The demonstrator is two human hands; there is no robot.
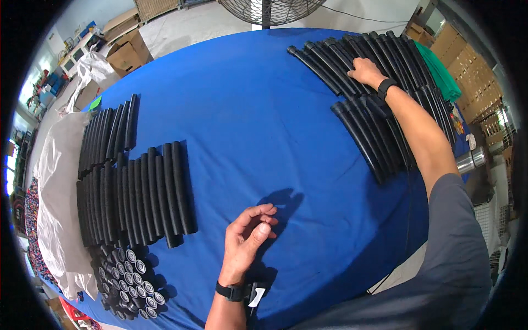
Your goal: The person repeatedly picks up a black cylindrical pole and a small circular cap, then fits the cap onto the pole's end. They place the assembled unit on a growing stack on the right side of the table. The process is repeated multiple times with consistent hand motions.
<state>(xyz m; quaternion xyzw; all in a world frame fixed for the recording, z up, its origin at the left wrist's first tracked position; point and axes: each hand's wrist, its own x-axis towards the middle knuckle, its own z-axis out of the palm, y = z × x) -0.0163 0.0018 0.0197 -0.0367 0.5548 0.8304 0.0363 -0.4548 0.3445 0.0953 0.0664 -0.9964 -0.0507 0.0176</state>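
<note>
Over the bundle of black tubes with wider collared ends (360, 129) at the far right, my right hand (367, 72) is closed, its fingers curled onto one tube. The hand partly hides that tube, and whether it is lifted is unclear. My left hand (250, 239) hovers above the blue cloth near the front middle. Its fingers are loosely bent, with the thumb apart, and nothing shows in them. Two rows of plain black sleeves (148, 192) lie side by side to the left. Below them sits a cluster of round black caps with grey ringed faces (129, 278).
A blue cloth (236, 110) covers the table. Clear plastic sheeting (60, 192) drapes along the left edge. A green bundle (440, 71) lies beside the right-hand tubes, with a metal cylinder (472, 160) nearby. Beyond the far edge stand a fan (269, 11) and a cardboard box (127, 54).
</note>
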